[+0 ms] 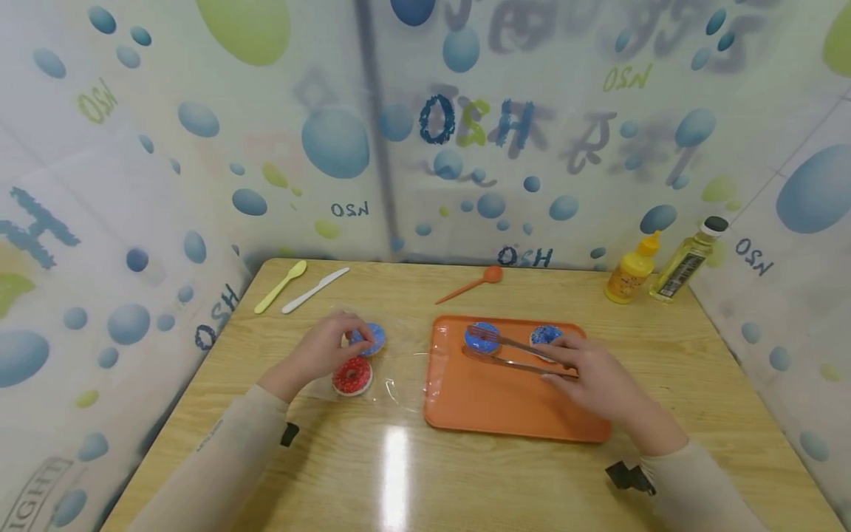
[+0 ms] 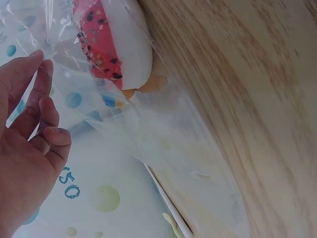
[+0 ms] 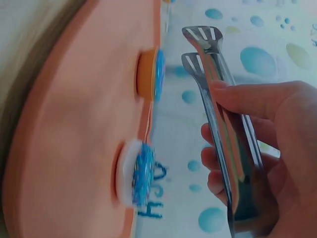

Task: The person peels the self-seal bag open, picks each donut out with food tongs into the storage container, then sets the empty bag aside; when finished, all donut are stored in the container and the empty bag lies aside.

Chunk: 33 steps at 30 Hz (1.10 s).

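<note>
My left hand (image 1: pixel 319 347) pinches a clear plastic bag (image 2: pixel 143 124) between thumb and fingertips. Film covers part of a red toy donut (image 1: pixel 352 376) with sprinkles; beside it, a blue donut (image 1: pixel 376 338) is partly hidden by the hand. Whether both lie inside the bag I cannot tell. Metal tongs (image 3: pixel 233 144) are in my right hand (image 1: pixel 601 380), held above an orange tray (image 1: pixel 492 406). Their two tips stand apart, raised off the tray in the right wrist view. On the tray sit a blue donut (image 1: pixel 482 347) and a blue sprinkled donut (image 3: pixel 136 173).
Along the back of the wooden table (image 1: pixel 332 473) lie a yellow spoon (image 1: pixel 281 288), a white knife (image 1: pixel 315 291) and an orange spoon (image 1: pixel 490 275). A yellow squeeze bottle (image 1: pixel 628 277) and an oil bottle (image 1: pixel 685 264) stand at the back right, near the printed wall sheet.
</note>
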### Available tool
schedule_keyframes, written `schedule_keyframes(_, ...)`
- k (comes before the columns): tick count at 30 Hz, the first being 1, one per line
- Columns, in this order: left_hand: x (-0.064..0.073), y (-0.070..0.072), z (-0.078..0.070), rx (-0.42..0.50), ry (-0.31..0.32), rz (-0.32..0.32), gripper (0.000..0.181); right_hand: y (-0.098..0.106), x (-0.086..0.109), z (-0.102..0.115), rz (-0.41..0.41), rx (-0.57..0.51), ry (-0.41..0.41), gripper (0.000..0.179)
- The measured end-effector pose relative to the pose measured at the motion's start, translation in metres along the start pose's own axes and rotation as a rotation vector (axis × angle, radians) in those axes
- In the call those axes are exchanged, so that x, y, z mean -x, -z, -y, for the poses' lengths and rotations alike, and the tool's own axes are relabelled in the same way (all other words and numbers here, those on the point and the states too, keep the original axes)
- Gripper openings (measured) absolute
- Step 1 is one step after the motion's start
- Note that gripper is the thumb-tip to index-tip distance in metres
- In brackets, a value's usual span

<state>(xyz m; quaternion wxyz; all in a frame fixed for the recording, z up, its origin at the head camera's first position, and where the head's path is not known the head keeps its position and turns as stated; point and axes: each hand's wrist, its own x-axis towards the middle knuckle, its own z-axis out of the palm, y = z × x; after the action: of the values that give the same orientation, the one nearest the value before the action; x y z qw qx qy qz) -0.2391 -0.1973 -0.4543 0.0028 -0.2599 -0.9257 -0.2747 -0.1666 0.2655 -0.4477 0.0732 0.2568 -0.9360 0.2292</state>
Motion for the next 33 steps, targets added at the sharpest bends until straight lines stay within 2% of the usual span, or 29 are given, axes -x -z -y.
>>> schedule_keyframes(5,-0.001,-0.001,-0.001,-0.006,-0.001,-0.004,0.004,-0.01,-0.004,0.015,0.041,-0.009,-0.013,0.044)
schedule_keyframes(12,-0.002,-0.001,-0.002,0.0,-0.01,-0.002,0.005,-0.03,-0.016,0.032,0.055,0.003,0.055,0.045)
schedule_keyframes(19,-0.002,-0.002,-0.001,-0.001,-0.004,0.0,0.004,-0.042,-0.03,0.049,0.134,-0.02,0.03,0.044)
schedule_keyframes(25,-0.002,-0.002,0.0,0.01,0.0,-0.006,0.005,-0.055,-0.047,0.06,0.18,-0.003,0.086,0.044)
schedule_keyframes(33,0.0,-0.002,0.0,-0.009,-0.009,-0.006,0.005,-0.073,-0.065,0.071,0.253,0.01,0.139,0.052)
